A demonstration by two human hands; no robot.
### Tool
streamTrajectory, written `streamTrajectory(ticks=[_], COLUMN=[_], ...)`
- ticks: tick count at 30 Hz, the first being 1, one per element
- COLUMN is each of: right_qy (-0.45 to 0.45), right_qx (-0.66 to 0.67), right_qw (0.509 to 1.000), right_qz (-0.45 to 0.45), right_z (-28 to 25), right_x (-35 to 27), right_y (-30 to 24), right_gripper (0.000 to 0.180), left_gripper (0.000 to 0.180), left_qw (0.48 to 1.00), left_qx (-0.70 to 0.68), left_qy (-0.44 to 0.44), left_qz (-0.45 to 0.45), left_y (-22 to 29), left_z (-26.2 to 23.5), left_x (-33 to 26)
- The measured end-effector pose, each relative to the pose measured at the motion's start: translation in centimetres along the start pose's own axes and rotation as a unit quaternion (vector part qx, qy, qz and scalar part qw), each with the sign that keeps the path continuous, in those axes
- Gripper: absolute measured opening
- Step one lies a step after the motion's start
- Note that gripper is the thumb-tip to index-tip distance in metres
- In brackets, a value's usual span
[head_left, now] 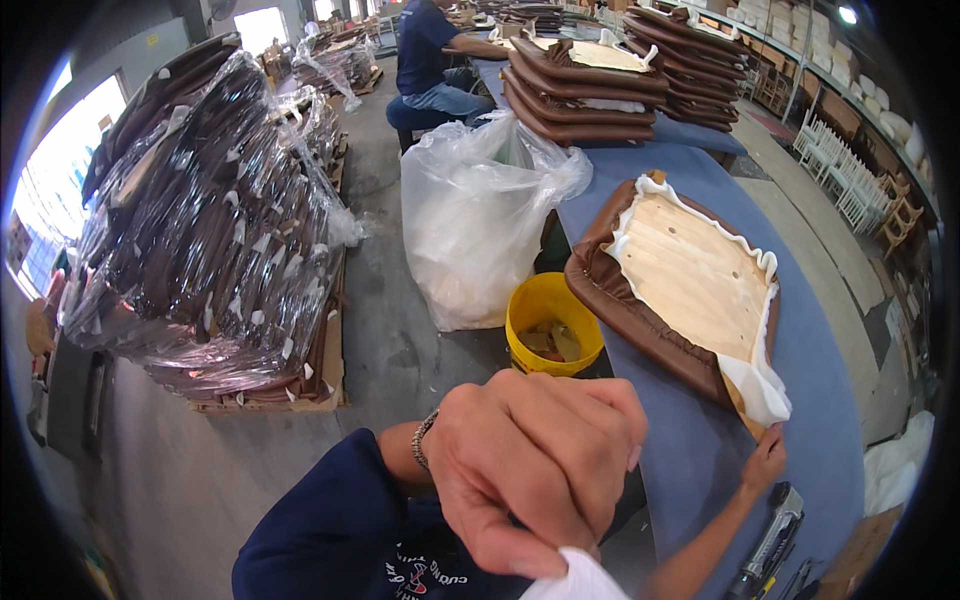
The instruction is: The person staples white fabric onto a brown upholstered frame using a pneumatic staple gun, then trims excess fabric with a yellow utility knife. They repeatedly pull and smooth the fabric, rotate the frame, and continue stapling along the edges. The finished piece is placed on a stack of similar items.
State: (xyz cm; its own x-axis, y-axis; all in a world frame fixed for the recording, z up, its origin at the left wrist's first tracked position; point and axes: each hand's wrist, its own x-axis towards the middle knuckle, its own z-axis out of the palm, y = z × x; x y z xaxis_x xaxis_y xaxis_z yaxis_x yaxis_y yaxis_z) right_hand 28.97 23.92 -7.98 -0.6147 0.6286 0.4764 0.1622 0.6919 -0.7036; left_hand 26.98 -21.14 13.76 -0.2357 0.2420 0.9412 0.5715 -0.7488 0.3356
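Note:
A brown leather-like seat cushion (640,330) lies upside down on the blue-covered table, with its bare plywood base (690,265) facing up. White padding (762,390) and the cover's edge stick out around the wood. At the near corner, my right hand (765,460) is closed on the loose cover flap with its tan underside. Close to the camera, my left hand (540,455) is closed, pinching a piece of white soft material (575,580) between thumb and fingers. Most of that piece is cut off by the lower edge.
A black and grey hand tool (770,540) lies beside my right forearm. Left of the table stand a yellow bucket (520,310) with scraps and a full clear plastic bag (460,240). Wrapped brown covers (210,240) fill a pallet. Beyond are stacked cushions (580,95) and a seated person (425,60).

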Motion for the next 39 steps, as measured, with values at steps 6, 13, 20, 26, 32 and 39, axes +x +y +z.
streamTrajectory(ticks=[6,13,20,26,32,39], right_qy=[-0.062,-0.313,-0.205,-0.145,-0.166,-0.103], right_qx=[-0.032,0.160,0.274,0.205,0.229,0.197], right_qw=[0.996,0.936,0.939,0.968,0.958,0.975], right_qz=[-0.051,-0.038,0.041,-0.031,-0.041,-0.014], right_z=[-0.9,-2.8,-5.0,1.4,4.2,2.7], right_x=[-4.3,-13.5,-3.5,1.0,0.6,0.4], right_y=[-3.4,-14.0,-10.0,-2.9,-0.8,1.0], right_gripper=[0.032,0.018,0.011,0.016,0.017,0.017], left_gripper=[0.022,0.093,0.071,0.096,0.053,0.030], left_qw=[0.998,0.759,0.737,0.797,0.869,0.923], left_qx=[-0.028,0.519,0.531,0.465,0.407,0.289], left_qy=[-0.049,-0.282,-0.383,-0.260,-0.231,-0.247], left_qz=[0.014,-0.273,-0.170,-0.284,-0.158,-0.058], left_y=[-0.1,-12.3,-17.4,-17.5,-18.1,-19.9], left_z=[-0.3,-4.0,-0.6,2.9,2.3,5.4], left_x=[0.2,-10.0,-15.5,-11.9,-14.5,-16.6])
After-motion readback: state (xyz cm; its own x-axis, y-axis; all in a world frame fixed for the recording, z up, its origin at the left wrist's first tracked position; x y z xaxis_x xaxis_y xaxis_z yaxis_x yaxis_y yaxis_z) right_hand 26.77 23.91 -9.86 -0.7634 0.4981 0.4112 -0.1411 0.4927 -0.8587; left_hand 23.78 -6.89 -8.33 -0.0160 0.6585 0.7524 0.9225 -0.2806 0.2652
